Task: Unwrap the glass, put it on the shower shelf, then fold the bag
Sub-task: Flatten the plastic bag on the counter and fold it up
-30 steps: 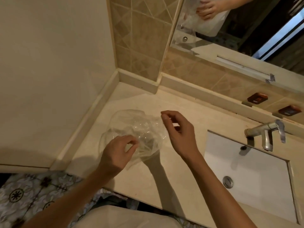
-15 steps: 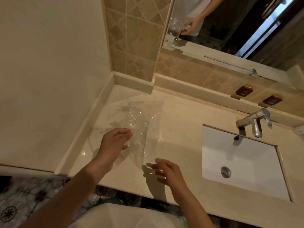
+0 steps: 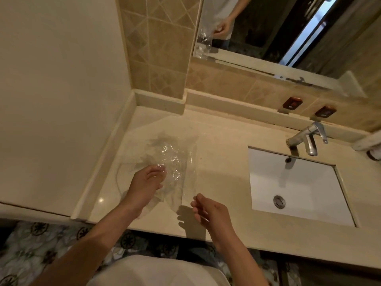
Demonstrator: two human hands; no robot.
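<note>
Bag [image 3: 175,162] flatter now on beige countertop [image 3: 222,162].

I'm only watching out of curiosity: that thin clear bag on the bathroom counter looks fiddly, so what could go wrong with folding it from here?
The clear bag is crumpled, so a fold may come out crooked or spring open. Only the left hand rests on it; the right hand is at its near edge, so the slippery film could slide on the smooth counter. It could also drift toward the sink.
</note>
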